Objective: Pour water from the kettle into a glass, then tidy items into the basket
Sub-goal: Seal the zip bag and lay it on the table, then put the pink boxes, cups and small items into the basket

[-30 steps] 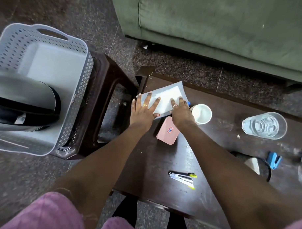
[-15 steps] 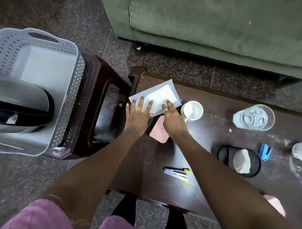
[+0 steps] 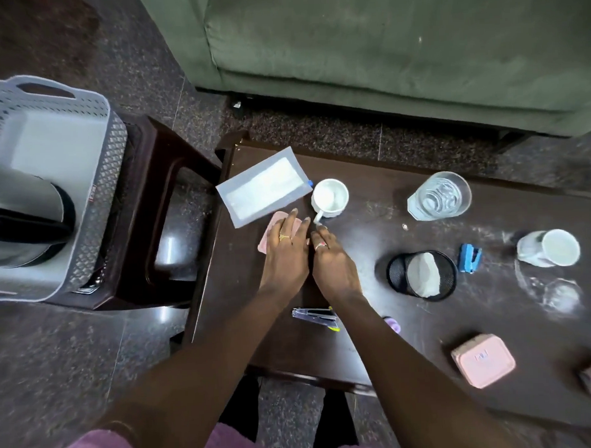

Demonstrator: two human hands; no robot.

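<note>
Both hands have drawn back off the white pouch point(image 3: 264, 188): left hand point(image 3: 286, 249) lies spread on the pink box point(image 3: 271, 236), right hand point(image 3: 332, 259) loosely open beside the mug point(image 3: 330, 197). Kettle point(image 3: 22, 220) sits in basket point(image 3: 95, 184); glass point(image 3: 439, 197) filled. Tidying proceeds.

Soft, even indoor light, somewhat dim, with only faint shadows. Pale glare patches sit on the dark glossy counter point(image 3: 374, 325) and on the stool point(image 3: 169, 258) seat. The wide lens bends the edges, and the lower right corner smears into motion blur; fine detail is soft throughout.
</note>
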